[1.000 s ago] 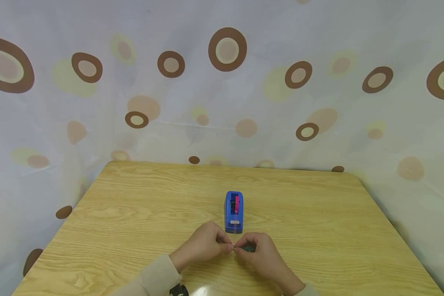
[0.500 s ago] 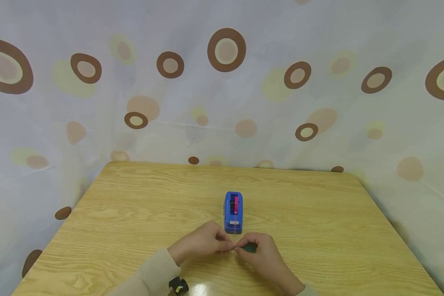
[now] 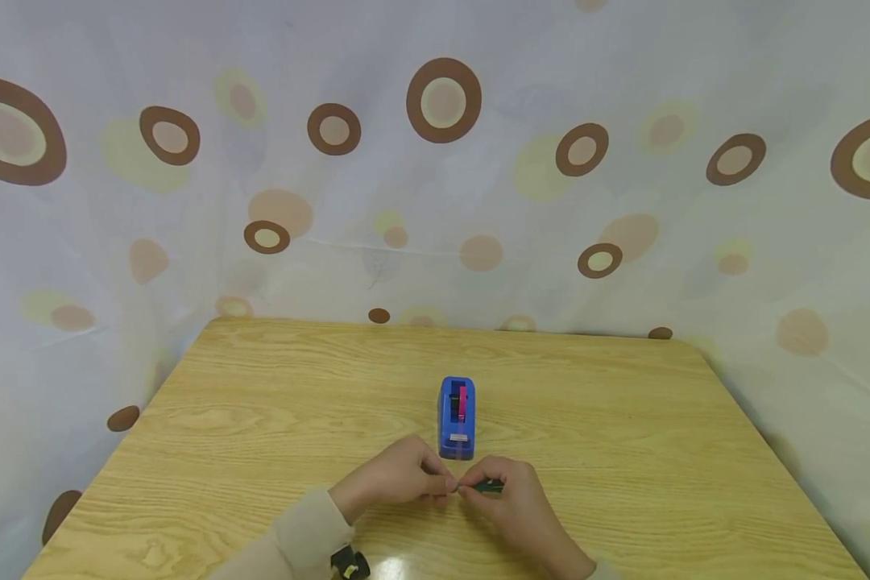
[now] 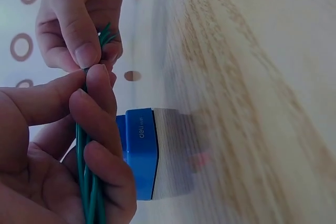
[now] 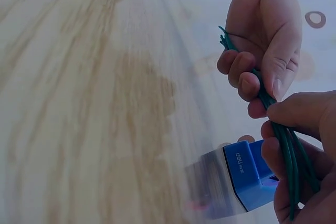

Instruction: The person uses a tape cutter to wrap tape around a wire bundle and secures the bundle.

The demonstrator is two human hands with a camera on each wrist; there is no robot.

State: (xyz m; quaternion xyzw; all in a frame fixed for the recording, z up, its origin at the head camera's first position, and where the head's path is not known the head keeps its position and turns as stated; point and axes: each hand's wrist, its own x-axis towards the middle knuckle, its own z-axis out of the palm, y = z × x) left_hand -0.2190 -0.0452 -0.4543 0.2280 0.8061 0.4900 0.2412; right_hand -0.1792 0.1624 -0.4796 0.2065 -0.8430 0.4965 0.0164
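Note:
A bundle of thin green wires (image 3: 489,486) runs between my two hands. My left hand (image 3: 406,474) pinches it between thumb and index finger. In the left wrist view, its lower strands (image 4: 90,203) pass along the curled fingers. Right beside it, my right hand (image 3: 513,495) pinches the same bundle, fingertips meeting the left hand's. Just beyond the fingertips stands a blue tape dispenser (image 3: 447,427) with a pink tape roll (image 3: 462,403). In the right wrist view, the strands (image 5: 291,166) fan out past the right fingers. The part under the fingertips is hidden.
The wood-grain table (image 3: 297,403) spreads around the hands and the dispenser. A patterned curtain (image 3: 522,89) hangs behind it and at both sides. A black device (image 3: 350,562) is at the left wrist, under the beige sleeve (image 3: 312,528).
Both hands stay nearly in place, pinching the wire bundle throughout. More green shows in the right hand than one second ago, and the strands appear turned slightly.

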